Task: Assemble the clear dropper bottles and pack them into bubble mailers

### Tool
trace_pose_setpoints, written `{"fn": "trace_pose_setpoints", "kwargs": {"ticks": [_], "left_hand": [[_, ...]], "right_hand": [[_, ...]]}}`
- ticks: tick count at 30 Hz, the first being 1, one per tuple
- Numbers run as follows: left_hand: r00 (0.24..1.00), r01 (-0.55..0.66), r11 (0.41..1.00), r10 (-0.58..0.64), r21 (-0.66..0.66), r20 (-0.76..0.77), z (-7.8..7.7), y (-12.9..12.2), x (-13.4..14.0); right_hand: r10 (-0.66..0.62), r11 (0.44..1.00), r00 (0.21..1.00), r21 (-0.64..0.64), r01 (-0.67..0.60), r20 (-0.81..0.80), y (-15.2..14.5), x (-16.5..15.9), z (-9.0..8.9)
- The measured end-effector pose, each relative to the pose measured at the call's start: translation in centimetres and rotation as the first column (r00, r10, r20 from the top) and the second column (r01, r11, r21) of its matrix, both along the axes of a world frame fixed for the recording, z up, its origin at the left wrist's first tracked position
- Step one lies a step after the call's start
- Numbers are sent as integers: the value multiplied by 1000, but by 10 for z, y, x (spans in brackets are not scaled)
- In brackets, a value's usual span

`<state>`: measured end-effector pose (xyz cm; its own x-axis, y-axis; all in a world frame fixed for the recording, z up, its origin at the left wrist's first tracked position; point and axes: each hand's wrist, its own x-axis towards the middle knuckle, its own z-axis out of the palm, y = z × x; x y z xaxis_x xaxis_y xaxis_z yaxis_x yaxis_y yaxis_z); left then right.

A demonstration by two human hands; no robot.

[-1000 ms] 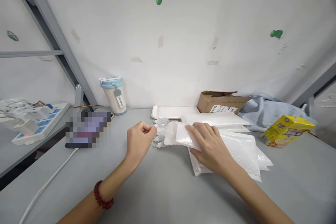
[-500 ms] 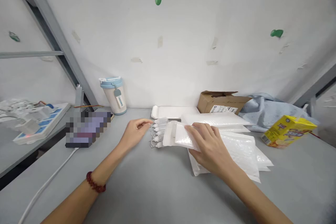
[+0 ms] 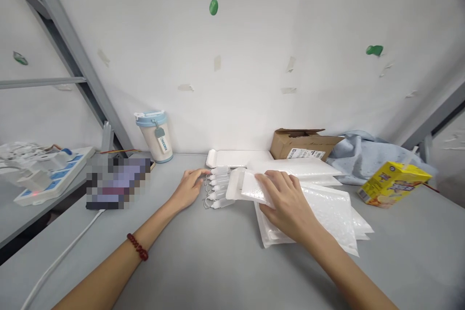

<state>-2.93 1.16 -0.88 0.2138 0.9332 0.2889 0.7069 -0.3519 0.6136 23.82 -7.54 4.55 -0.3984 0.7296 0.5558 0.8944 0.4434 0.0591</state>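
My left hand (image 3: 187, 189) reaches in from the left with its index finger stretched out and nothing visible in it. The fingertip is at the top end of a row of several small translucent white tubes with thin loops (image 3: 220, 188). My right hand (image 3: 288, 203) grips a small white bubble mailer (image 3: 250, 188), thumb below and fingers on top, its flap end pointing left over the right ends of the tubes. Under and behind that hand lie more white bubble mailers (image 3: 330, 213), overlapping on the grey table (image 3: 203, 261).
Along the wall stand a blue-lidded tumbler (image 3: 156, 138), a flat white package (image 3: 240, 158) and a brown cardboard box (image 3: 303, 146). At right are a bluish cloth (image 3: 366, 152) and a yellow drink carton (image 3: 394, 185). A phone (image 3: 119, 181) with a white cable and a power strip (image 3: 58, 174) lie left.
My left hand has shifted slightly, and its index finger is now straighter against the top tube. The right hand still holds the mailer, raised a little off the tubes. The view has tilted slightly.
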Motion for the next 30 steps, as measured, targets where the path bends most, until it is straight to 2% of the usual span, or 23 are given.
{"fn": "trace_pose_setpoints", "kwargs": {"ticks": [13, 16, 19, 24, 27, 30], "left_hand": [[999, 3, 997, -5, 75, 35, 8, -5, -1], [992, -20, 997, 10, 81, 128, 16, -11, 1], [966, -47, 999, 41, 19, 255, 26, -18, 5], [853, -29, 989, 101, -147, 513, 45, -34, 8], [801, 27, 990, 61, -137, 595, 53, -45, 11], [832, 93, 993, -39, -70, 554, 55, -52, 17]], "right_hand": [[15, 1000, 1000, 2, -15, 11, -1, 1, 0], [18, 1000, 1000, 6, -18, 17, -1, 2, 0], [12, 1000, 1000, 0, -12, 16, 0, 2, 0], [-3, 1000, 1000, -24, 3, 16, 0, 3, 0], [-7, 999, 1000, -33, 7, 12, 0, 3, -1], [-3, 999, 1000, -34, 3, 10, 0, 3, -1]]}}
